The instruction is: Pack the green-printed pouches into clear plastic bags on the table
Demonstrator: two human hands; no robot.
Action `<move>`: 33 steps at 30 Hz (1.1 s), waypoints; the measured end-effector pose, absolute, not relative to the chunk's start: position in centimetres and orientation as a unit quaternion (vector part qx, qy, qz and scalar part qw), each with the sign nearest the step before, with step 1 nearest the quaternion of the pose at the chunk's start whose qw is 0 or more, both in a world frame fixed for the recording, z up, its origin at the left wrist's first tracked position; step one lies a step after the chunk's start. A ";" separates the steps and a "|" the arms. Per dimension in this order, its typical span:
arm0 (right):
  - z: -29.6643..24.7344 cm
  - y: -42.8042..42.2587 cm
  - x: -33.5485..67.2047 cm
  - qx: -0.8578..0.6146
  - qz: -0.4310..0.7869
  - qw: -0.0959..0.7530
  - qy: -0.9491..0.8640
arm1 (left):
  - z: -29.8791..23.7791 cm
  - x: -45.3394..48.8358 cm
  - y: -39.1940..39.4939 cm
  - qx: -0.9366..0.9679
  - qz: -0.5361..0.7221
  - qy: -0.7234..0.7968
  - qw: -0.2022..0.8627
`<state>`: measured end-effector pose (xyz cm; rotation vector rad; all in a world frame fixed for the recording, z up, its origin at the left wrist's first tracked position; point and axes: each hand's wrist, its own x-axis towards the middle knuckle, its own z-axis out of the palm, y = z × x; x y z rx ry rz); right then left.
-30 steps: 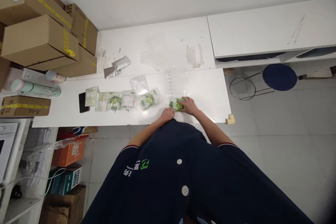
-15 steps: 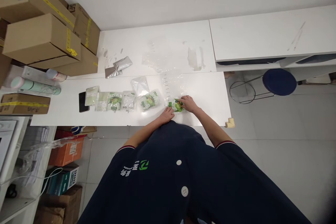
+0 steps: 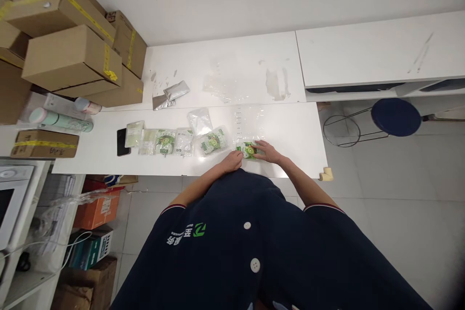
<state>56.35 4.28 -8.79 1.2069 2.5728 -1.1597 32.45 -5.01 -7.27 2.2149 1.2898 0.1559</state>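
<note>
At the near edge of the table lies a green-and-white printed packet point(image 3: 249, 149) with a round fruit picture. It rests on the near end of a clear plastic bubble sheet point(image 3: 250, 121). My left hand point(image 3: 231, 161) is closed at the packet's near left corner, its fingertips curled in. Whether it pinches the packet or the clear plastic there cannot be made out. My right hand point(image 3: 268, 151) lies over the packet's right end with fingers stretched out and apart. Just left is another green printed packet point(image 3: 213, 140), and beyond that a clear pouch point(image 3: 199, 122).
More flat packets point(image 3: 165, 142) line the table's front, beside a black phone point(image 3: 123, 142). Silver foil pouches point(image 3: 177, 90) lie farther back. Cardboard boxes point(image 3: 69, 60) and a mint green bottle point(image 3: 61, 120) stand at the left. A blue stool point(image 3: 395, 117) is at the right.
The whole view has shifted slightly right. My right fingers have spread over the packet's right end. My left fingers have curled more closely at its near left corner.
</note>
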 end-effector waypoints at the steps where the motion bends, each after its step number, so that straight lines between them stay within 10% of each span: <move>1: -8.5 3.8 57.0 0.390 -0.413 0.039 0.822 | -6.5 32.1 -4.9 0.804 0.080 0.497 0.317; 12: -8.2 5.1 56.6 0.504 -0.508 -0.126 0.687 | -2.0 30.5 3.7 0.578 0.138 0.670 0.446; 26: -9.5 9.0 53.2 0.666 -0.460 0.013 0.587 | -7.6 32.0 1.5 0.810 -0.033 0.554 0.191; 33: -7.6 4.8 52.7 0.650 -0.218 0.003 0.728 | -8.8 33.1 3.0 0.817 -0.003 0.542 0.196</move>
